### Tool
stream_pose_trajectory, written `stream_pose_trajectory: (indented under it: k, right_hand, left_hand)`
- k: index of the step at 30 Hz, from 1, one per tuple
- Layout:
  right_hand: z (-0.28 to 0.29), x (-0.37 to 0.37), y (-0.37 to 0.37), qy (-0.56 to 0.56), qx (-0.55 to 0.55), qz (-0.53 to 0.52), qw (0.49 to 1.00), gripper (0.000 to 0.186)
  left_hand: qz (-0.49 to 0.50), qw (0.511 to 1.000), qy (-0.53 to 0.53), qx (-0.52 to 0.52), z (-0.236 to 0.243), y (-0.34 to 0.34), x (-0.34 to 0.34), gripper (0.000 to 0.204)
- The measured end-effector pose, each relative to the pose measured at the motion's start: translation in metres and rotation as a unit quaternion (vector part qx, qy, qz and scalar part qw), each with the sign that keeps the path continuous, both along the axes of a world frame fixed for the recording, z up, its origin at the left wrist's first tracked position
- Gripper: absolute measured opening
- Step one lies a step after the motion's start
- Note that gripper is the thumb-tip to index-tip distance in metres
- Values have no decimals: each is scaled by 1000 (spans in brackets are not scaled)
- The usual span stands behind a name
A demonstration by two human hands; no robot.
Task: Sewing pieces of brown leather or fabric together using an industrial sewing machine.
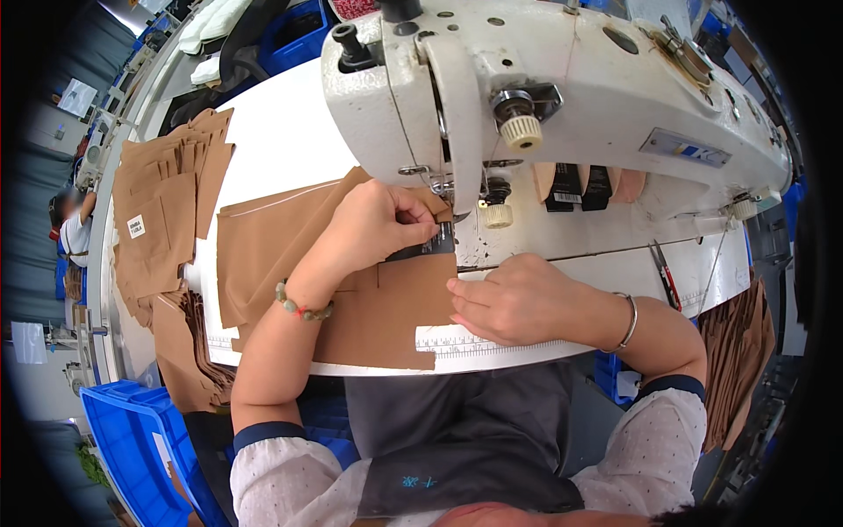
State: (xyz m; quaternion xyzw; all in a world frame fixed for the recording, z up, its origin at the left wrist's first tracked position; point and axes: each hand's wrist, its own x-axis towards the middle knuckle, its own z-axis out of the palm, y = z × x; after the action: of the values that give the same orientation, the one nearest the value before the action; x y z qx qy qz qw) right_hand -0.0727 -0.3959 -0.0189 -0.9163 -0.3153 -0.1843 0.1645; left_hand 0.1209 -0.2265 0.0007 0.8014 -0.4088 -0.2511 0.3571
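While the left hand (399, 227) pinched brown fabric (360, 329) and the right hand (514, 299) curled, its hold unclear, a sewing machine (580, 97) dominated the white worktop (285, 119) at one o'clock, a blue crate (123, 430) at eight.

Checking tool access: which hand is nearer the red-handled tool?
Right. The right hand is left of the red-handled tool; the left hand is farther left, near the sewing machine head.
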Motion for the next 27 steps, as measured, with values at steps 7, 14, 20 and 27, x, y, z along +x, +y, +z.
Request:
stream_pose_trajectory:
  k: [7,14,20,27]
  right_hand:
    - [-1,1,-3,-21,-21,3,1000,17]
    - [-3,5,-6,-26,-7,-29,999,12]
    - [-9,19,-12,-44,9,-124,991,23]
    - [-10,20,-7,-7,-1,-126,992,30]
  left_hand:
    - [5,1000,7,-7,-2,1,-2,12]
    - [4,1000,0,3,-2,-1,-1,13]
    - [0,1000,-4,-1,0,-1,-1,12]
    - [-11,1000,1,-9,-4,0,2,15]
